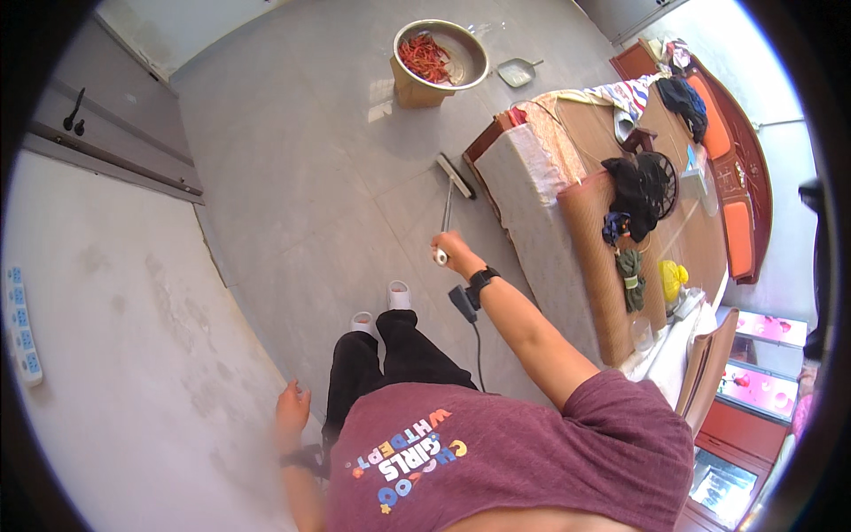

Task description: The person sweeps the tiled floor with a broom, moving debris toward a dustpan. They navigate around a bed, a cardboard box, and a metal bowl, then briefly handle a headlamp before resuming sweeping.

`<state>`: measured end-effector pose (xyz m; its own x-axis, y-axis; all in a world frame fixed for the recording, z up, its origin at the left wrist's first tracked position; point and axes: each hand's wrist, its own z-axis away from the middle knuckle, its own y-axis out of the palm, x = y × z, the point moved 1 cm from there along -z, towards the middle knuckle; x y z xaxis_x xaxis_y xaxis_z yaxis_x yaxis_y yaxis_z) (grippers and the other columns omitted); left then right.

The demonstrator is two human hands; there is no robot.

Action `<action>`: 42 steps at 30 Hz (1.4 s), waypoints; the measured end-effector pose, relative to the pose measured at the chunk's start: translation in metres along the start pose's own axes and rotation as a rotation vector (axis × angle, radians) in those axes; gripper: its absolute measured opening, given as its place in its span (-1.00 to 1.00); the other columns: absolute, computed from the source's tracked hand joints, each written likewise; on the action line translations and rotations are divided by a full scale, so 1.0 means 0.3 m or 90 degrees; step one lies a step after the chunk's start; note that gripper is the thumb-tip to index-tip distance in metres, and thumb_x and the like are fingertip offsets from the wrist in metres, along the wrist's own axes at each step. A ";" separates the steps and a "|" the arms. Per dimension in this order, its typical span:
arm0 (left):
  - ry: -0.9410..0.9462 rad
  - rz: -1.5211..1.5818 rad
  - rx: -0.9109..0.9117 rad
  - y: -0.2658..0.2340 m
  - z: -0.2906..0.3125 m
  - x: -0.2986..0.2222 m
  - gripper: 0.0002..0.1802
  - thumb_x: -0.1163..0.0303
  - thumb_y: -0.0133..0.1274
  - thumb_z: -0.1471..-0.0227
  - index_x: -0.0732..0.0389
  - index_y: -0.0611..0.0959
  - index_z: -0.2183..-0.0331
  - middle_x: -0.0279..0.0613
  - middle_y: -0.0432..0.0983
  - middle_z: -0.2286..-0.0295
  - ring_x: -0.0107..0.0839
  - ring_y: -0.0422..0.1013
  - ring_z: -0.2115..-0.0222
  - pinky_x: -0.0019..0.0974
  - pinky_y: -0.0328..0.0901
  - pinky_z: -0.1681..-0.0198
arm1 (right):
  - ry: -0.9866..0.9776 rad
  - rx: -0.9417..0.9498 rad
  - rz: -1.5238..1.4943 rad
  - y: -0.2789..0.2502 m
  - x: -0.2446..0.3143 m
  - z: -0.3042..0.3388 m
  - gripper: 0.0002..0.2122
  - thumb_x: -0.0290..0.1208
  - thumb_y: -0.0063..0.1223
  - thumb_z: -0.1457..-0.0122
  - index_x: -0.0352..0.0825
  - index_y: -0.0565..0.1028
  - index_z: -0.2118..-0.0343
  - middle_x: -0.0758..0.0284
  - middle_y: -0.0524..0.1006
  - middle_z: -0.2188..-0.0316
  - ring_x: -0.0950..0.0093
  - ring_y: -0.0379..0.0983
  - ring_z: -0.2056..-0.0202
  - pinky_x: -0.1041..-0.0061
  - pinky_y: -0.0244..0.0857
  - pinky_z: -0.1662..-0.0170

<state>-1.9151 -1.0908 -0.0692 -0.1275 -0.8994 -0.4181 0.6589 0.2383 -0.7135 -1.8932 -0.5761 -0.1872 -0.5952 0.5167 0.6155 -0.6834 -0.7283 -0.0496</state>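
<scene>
My right hand (454, 248) is wrapped round the upper end of a broom's metal handle, in front of my body. The broom (456, 177) slants away from me, its pale head with a dark bristle edge down at the grey tiled floor, close to the corner of the bed. My left hand (292, 408) hangs low beside my left leg, next to the white wall. It holds nothing, and its fingers are apart. A dark band with a small box and a cable sits at my right wrist.
Ahead stands a metal basin (472, 55) holding red, chili-like strips, on a brown base. A grey dustpan (517, 73) lies right of it. The bed (541, 222), with clothes, a rolled mat (603, 275) and a yellow bag (674, 279), fills the right. A power strip (24, 328) is on the left.
</scene>
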 end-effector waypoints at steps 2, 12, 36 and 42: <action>-0.025 0.034 -0.012 0.042 0.020 0.007 -0.54 0.34 0.10 0.03 0.39 0.48 0.10 0.07 0.55 0.37 -0.08 0.50 0.38 -0.16 0.37 0.28 | 0.048 0.039 -0.013 -0.069 0.045 0.035 -0.94 -0.57 0.00 0.03 -0.37 0.35 0.53 0.31 0.35 0.64 0.47 0.34 0.66 0.45 0.22 0.64; 0.001 0.000 0.047 0.061 -0.087 0.151 -0.56 0.30 0.13 0.05 0.38 0.53 0.15 0.10 0.54 0.39 0.01 0.47 0.33 -0.09 0.35 0.24 | 0.126 0.015 -0.163 -0.296 -0.038 0.578 -0.95 -0.54 -0.05 -0.07 -0.29 0.35 0.48 0.42 0.27 0.73 0.57 0.20 0.76 0.58 0.05 0.73; -0.103 0.102 0.059 -0.066 -0.088 0.391 -0.54 0.27 0.11 0.03 0.36 0.51 0.12 0.04 0.56 0.38 -0.01 0.47 0.29 -0.09 0.35 0.20 | 0.134 0.368 -0.410 0.467 0.356 0.554 -0.84 -0.40 -0.11 -0.23 -0.40 0.32 0.24 0.52 0.22 0.55 0.75 0.16 0.56 0.78 0.14 0.54; -0.056 0.143 -0.011 -0.072 -0.188 0.367 -0.56 0.29 0.09 0.02 0.34 0.50 0.11 0.07 0.55 0.36 0.02 0.46 0.30 -0.10 0.35 0.22 | 0.318 0.235 -0.446 0.262 0.235 0.730 -0.90 -0.48 -0.14 -0.21 -0.28 0.28 0.45 0.56 0.17 0.69 0.74 0.09 0.69 0.74 0.02 0.69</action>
<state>-1.9851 -1.1742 -0.1316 0.0868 -0.8516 -0.5170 0.6500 0.4417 -0.6184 -1.8964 -0.6956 0.0245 -0.2699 0.9629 -0.0028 -0.8288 -0.2308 0.5097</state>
